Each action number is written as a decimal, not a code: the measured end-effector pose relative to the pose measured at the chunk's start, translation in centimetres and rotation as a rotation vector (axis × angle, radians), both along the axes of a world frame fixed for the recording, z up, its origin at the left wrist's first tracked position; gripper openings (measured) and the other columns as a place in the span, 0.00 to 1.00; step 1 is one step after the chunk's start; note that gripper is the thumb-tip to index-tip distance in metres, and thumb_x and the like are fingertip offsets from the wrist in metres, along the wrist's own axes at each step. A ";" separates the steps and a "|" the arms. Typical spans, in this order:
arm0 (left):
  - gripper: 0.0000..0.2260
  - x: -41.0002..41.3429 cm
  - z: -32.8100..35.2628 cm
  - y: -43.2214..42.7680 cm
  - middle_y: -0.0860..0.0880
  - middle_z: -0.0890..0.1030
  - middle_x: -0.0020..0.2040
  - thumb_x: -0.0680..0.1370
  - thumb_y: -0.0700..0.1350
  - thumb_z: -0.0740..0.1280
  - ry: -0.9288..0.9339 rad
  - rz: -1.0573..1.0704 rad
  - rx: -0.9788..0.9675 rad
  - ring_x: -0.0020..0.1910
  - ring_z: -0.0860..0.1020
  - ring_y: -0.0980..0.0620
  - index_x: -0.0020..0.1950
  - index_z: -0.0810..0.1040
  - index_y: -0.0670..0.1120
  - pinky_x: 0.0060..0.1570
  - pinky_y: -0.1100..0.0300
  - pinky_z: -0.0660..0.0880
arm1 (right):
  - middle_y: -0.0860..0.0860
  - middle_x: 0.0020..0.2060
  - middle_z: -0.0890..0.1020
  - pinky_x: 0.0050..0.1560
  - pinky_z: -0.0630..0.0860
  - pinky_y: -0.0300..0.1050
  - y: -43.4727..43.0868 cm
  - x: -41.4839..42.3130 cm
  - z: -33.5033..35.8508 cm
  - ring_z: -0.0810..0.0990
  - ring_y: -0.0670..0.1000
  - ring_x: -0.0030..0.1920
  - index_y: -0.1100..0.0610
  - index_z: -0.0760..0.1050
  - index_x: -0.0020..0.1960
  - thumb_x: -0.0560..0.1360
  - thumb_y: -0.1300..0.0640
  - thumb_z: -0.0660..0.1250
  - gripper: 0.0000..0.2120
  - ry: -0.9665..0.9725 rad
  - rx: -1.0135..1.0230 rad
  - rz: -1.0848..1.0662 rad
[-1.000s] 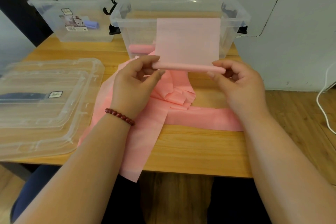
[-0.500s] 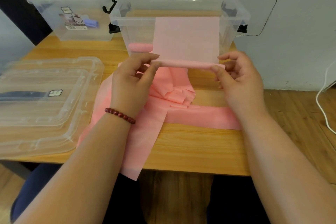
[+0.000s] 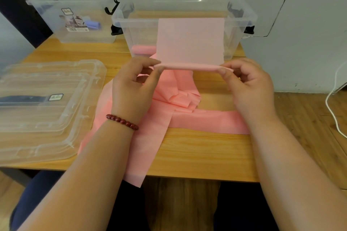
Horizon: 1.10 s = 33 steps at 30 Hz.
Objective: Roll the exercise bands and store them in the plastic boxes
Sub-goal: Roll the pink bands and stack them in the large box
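A pink exercise band [image 3: 190,40] stands up as a flat sheet above a thin roll at its lower edge, held over the table. My left hand [image 3: 134,85] pinches the roll's left end and my right hand [image 3: 249,84] pinches its right end. The rest of the pink band [image 3: 180,99] lies crumpled on the table and hangs over the front edge. Behind it stands a clear plastic box [image 3: 242,15] with a rolled pink band [image 3: 143,49] inside. A second clear box [image 3: 75,15] at the back left holds a rolled purple band [image 3: 93,24].
Two stacked clear lids [image 3: 47,107] lie on the left of the wooden table [image 3: 202,154]. A white cable [image 3: 334,103] runs along the floor at the right. A grey wall stands close behind the boxes.
The roll has been turned a little further between my fingers and the upright sheet stands slightly shorter. Both hands stay at the roll's ends.
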State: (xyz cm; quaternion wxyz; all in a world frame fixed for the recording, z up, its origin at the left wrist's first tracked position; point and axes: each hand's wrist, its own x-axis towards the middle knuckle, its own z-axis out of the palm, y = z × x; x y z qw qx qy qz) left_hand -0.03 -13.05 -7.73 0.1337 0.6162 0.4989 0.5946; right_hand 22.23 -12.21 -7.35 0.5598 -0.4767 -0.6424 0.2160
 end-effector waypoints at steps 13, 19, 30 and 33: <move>0.13 -0.1 -0.2 -0.5 0.53 0.79 0.46 0.75 0.40 0.70 -0.019 -0.062 -0.004 0.39 0.75 0.65 0.54 0.77 0.56 0.43 0.72 0.71 | 0.40 0.38 0.77 0.44 0.72 0.35 0.0 0.1 -0.3 0.73 0.41 0.38 0.46 0.77 0.49 0.73 0.58 0.73 0.09 0.105 -0.075 0.065; 0.05 -0.3 -0.4 -0.1 0.55 0.79 0.46 0.76 0.43 0.70 0.064 0.007 0.026 0.40 0.75 0.63 0.51 0.80 0.51 0.41 0.72 0.70 | 0.39 0.33 0.76 0.41 0.69 0.38 0.2 0.0 -0.4 0.71 0.43 0.35 0.42 0.78 0.43 0.75 0.55 0.70 0.07 0.060 -0.055 0.033; 0.09 0.0 -0.4 -0.4 0.55 0.77 0.42 0.77 0.40 0.69 -0.020 -0.033 -0.017 0.36 0.72 0.62 0.50 0.77 0.55 0.41 0.71 0.69 | 0.41 0.35 0.76 0.42 0.71 0.40 0.2 0.0 -0.3 0.74 0.46 0.38 0.42 0.77 0.47 0.76 0.54 0.68 0.06 0.100 -0.036 0.013; 0.06 -0.1 -0.5 -0.4 0.55 0.77 0.40 0.76 0.41 0.70 -0.023 -0.054 -0.038 0.34 0.72 0.62 0.50 0.79 0.52 0.40 0.71 0.69 | 0.39 0.34 0.77 0.42 0.70 0.38 0.1 0.0 -0.3 0.73 0.43 0.37 0.44 0.79 0.47 0.75 0.54 0.70 0.05 0.109 -0.055 0.033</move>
